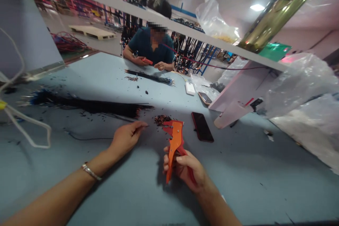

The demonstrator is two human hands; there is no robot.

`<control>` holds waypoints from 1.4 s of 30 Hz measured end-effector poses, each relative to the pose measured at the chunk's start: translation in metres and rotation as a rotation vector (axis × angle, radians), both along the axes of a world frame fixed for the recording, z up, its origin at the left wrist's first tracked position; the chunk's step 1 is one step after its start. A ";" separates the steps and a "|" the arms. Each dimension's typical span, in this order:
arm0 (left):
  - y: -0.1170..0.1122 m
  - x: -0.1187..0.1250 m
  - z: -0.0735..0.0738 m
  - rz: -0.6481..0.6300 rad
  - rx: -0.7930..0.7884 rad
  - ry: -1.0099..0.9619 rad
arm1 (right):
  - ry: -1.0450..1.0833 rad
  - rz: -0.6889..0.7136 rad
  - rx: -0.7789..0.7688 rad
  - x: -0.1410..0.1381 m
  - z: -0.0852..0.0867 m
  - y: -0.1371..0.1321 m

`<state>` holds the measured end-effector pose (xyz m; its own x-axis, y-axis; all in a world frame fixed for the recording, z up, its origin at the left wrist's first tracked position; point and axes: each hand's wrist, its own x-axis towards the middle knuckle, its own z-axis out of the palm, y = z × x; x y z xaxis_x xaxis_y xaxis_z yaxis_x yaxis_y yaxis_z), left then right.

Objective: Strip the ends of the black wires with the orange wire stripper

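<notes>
My right hand (189,167) is wrapped round an orange and red wire stripper (176,139), its jaws up and pointing left. My left hand (129,134) pinches a thin black wire (90,138), whose tip pokes out just past the fingers. The wire's other end lies on the table to the left. A small gap parts the wire tip from the stripper's jaws. Behind the jaws is a heap of wire scraps (162,120). Beyond my left hand lies a thick bundle of black wires (90,105), with blue and silvery ends at the left.
Across the blue-grey table (106,190) a co-worker (148,47) holds a red tool near a smaller wire bundle (149,76). Two phones (202,127) and a white box (190,88) lie right of the middle. Plastic bags (304,84) fill the right side; a white cable loop (29,143) lies left.
</notes>
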<state>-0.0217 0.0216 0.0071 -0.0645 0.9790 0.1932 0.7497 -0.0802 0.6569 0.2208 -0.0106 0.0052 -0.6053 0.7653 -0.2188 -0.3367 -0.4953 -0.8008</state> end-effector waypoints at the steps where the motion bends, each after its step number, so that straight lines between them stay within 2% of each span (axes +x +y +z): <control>1: 0.000 0.000 0.001 0.003 -0.010 0.021 | 0.003 -0.007 0.006 0.002 -0.002 0.001; 6: -0.001 0.004 0.000 -0.067 0.025 0.143 | -0.054 -0.070 0.188 0.010 0.001 0.004; 9: -0.002 0.004 -0.003 -0.111 0.010 0.193 | -0.160 -0.094 0.207 0.010 0.003 0.005; 14: -0.002 0.003 -0.006 -0.087 -0.031 0.132 | -0.137 -0.115 0.316 0.008 0.001 0.006; 18: -0.003 0.005 -0.004 -0.077 -0.054 0.096 | -0.113 -0.042 0.166 0.003 0.001 0.004; 21: -0.005 0.008 -0.002 -0.113 -0.025 0.058 | -0.046 -0.001 0.038 0.000 0.000 0.002; 25: -0.009 0.011 0.001 -0.191 0.044 -0.074 | 0.045 0.070 -0.046 -0.002 -0.004 0.002; 32: -0.013 0.019 0.010 -0.196 0.029 -0.351 | 0.024 0.138 -0.019 -0.003 -0.002 0.001; 42: -0.018 0.020 0.013 -0.263 0.034 -0.360 | 0.007 0.173 0.024 -0.003 -0.002 0.001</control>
